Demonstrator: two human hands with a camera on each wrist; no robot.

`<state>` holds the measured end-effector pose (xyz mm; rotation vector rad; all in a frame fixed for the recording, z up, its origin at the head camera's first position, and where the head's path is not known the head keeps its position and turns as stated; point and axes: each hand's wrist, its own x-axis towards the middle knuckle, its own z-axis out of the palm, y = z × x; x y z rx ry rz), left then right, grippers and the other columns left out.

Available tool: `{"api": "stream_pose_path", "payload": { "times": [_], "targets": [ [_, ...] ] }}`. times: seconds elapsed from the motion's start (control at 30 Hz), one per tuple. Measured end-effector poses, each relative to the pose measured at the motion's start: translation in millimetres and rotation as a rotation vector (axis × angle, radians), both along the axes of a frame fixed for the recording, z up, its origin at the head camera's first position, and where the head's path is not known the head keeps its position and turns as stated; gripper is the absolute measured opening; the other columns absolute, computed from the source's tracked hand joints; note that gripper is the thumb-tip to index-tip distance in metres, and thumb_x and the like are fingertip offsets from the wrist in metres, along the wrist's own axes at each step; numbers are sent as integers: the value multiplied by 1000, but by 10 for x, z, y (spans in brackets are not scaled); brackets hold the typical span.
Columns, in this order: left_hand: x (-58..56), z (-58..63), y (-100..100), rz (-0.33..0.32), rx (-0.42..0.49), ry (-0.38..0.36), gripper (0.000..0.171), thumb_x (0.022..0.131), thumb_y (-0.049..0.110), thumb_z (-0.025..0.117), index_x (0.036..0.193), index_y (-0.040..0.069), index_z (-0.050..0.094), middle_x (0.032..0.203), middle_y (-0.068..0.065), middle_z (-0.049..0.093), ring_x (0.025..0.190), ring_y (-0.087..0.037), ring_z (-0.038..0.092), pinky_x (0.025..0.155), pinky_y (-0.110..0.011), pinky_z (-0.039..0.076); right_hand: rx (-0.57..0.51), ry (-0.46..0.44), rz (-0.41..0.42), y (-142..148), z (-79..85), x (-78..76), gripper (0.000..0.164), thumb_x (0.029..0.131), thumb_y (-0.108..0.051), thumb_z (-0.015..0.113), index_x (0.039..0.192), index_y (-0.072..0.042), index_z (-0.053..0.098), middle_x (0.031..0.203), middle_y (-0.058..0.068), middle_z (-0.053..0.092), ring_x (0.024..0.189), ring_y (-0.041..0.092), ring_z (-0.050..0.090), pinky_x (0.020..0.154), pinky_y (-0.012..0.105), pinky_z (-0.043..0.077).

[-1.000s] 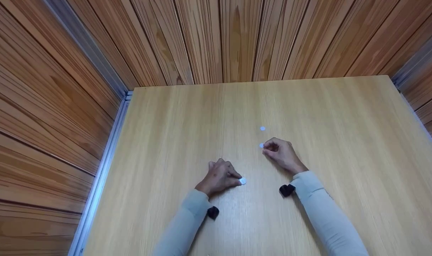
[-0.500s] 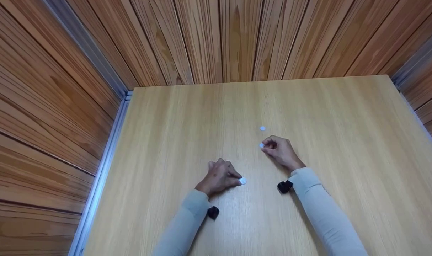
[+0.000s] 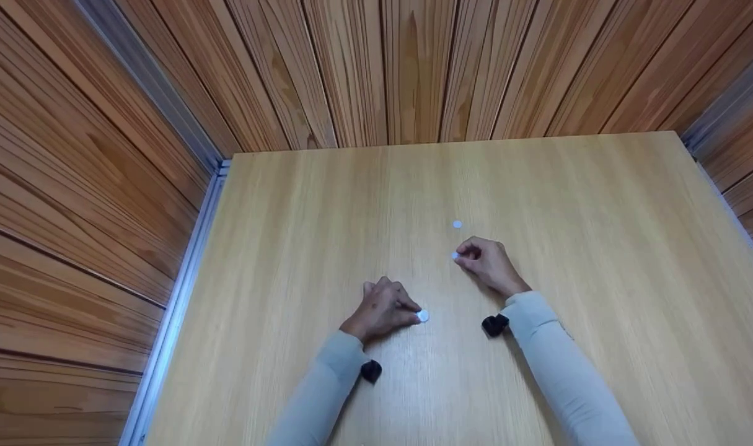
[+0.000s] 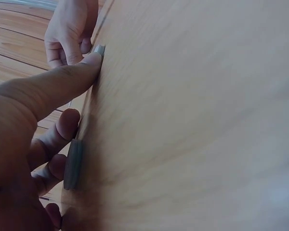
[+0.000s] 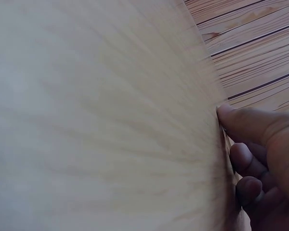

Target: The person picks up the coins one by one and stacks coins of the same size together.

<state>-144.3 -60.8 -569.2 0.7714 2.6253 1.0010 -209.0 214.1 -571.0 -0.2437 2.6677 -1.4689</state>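
In the head view my left hand [image 3: 385, 310] rests low over the wooden table [image 3: 326, 217], thumb and forefinger pinching a small white disc [image 3: 423, 316]. The left wrist view shows that disc [image 4: 100, 49] at the thumb tip. Another thick, grey-looking disc [image 4: 73, 164] stands beside the curled lower fingers there; the hand hides it from the head camera. Farther out on the right, my right hand [image 3: 489, 265] holds its thumb and forefinger at the edge of a second white disc [image 3: 455, 255]. In the right wrist view the thumb [image 5: 231, 115] covers most of it.
One more white disc [image 3: 457, 224] lies flat on the table, just beyond the right hand. Wood-plank walls [image 3: 413, 74] enclose the table at the back and sides, with a metal rail [image 3: 184, 272] along its left edge. Each sleeve carries a black wrist camera [image 3: 495, 326].
My right hand and forearm have shifted slightly left, with the fingertips staying at the disc's edge. The left hand and its disc have stayed in place.
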Motion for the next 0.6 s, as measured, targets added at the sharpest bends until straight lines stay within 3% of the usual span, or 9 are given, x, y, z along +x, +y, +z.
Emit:
{"api": "stream_pose_path", "payload": {
  "times": [0.6],
  "targets": [
    [-10,-4,-1,0,1,-11,18,83,34,83,97,22,81,88,18,61,87,-7,43,86,-39,22,27,-21,-2,-17,11,7,7,92,-8,73,96,-4,71,86,5,66,78,19,56,68,26,44]
  ]
}}
